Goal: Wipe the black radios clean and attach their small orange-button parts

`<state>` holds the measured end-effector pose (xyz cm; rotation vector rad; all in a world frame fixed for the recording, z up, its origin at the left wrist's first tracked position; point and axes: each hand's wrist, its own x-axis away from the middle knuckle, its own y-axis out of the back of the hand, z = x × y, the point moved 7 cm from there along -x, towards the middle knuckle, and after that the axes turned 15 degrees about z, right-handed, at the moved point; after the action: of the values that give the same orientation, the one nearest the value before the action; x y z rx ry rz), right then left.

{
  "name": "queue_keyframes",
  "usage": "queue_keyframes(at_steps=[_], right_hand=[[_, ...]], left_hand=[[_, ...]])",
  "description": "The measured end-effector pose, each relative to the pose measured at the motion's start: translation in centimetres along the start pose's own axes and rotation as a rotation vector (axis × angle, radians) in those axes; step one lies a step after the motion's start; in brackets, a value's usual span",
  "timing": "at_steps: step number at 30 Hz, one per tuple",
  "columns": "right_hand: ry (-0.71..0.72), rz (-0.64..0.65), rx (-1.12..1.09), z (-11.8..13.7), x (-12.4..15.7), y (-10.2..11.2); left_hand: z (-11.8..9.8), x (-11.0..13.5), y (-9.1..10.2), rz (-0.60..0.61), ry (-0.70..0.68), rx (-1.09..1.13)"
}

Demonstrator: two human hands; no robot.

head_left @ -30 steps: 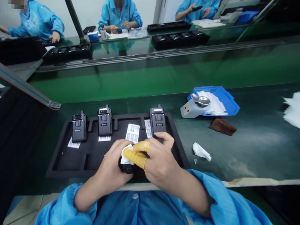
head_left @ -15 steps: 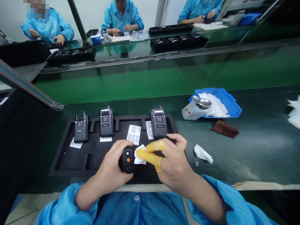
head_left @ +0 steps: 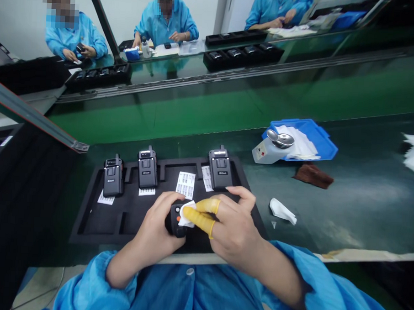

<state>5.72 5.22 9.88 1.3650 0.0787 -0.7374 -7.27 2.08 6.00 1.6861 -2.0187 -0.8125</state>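
Partly hidden radio [head_left: 174, 222], left hand [head_left: 156, 225] gripping, wipe [head_left: 184, 222] overlapping orange button [head_left: 178, 218].

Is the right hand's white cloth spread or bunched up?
Bunched: the right hand pinches the white cloth, a small wad, against the radio.

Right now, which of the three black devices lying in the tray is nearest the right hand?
The rightmost device: its near end lies close to the right hand, while the left device and middle device lie farther off.
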Motion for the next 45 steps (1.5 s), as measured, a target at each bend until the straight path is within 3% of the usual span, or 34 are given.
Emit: queue_keyframes(at_steps=[8, 22, 25, 30, 38, 42, 45], right_hand=[[-0.111, 0.059, 0.020, -3.1, 2.9, -1.1], [-0.189, 0.051, 0.026, -3.7, 5.0, -3.5], [-0.195, 0.027, 0.002, -3.6, 4.8, -3.2], [-0.167, -0.095, -0.100, -2.2, 3.0, -0.8], [-0.021, -0.020, -0.063, 1.4, -0.6, -0.5], [-0.017, 0.000, -0.128, 0.7, 0.4, -0.4], [-0.080, 0.007, -0.090, -1.6, 2.3, 0.3]], left_hand=[[0.5, 0.2, 0.6, -0.003, 0.057, 0.043], [0.4, 0.5, 0.3, 0.017, 0.053, 0.035], [0.2, 0.4, 0.4, 0.014, 0.048, 0.024], [0.1, 0.2, 0.1, 0.017, 0.026, 0.000], [0.2, 0.5, -0.5, 0.001, 0.013, 0.022], [0.2, 0.4, -0.3, -0.013, 0.053, 0.017], [0.9, 0.0, 0.4, -0.042, 0.154, 0.029]])
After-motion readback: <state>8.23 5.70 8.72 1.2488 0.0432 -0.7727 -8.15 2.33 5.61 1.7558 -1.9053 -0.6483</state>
